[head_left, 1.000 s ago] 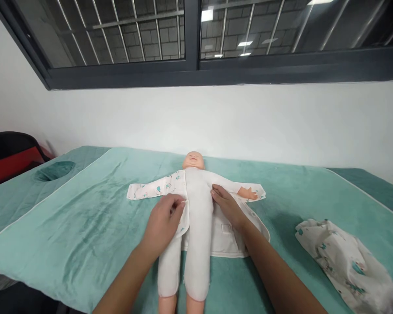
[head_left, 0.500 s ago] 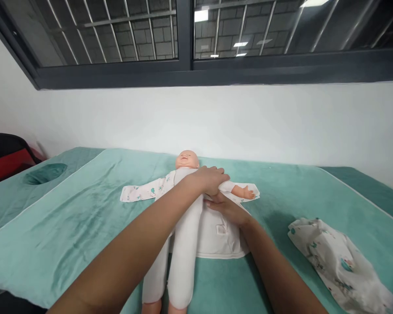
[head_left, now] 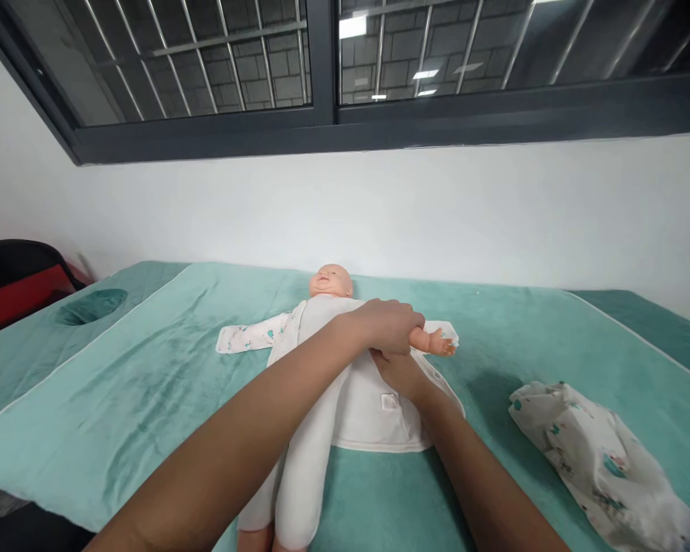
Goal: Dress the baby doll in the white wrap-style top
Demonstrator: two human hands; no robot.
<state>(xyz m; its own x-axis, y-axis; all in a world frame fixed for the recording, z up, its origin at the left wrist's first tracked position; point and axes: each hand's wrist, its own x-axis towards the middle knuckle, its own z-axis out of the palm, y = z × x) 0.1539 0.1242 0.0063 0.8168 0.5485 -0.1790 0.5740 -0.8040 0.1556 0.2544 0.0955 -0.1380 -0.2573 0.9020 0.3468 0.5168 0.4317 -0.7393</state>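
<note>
A baby doll lies on its back in white clothes, over an opened white baby shirt. One printed sleeve stretches out to the left over an arm whose hand does not show. On the right, the doll's bare forearm points outward above the other sleeve. My left hand is wrapped round this arm near the elbow. Just below, my right hand is closed against the shirt, its fingertips hidden under my left hand, so what it grips cannot be made out.
A crumpled white printed garment lies at the right on the green bed cover. The massage bed has a face hole at the left. Beyond it stands a red and black object. A white wall with a barred window rises behind.
My left hand has slid right along the doll's arm and closed round it. My right hand's fingers have curled in. The doll's legs have shifted slightly left.
</note>
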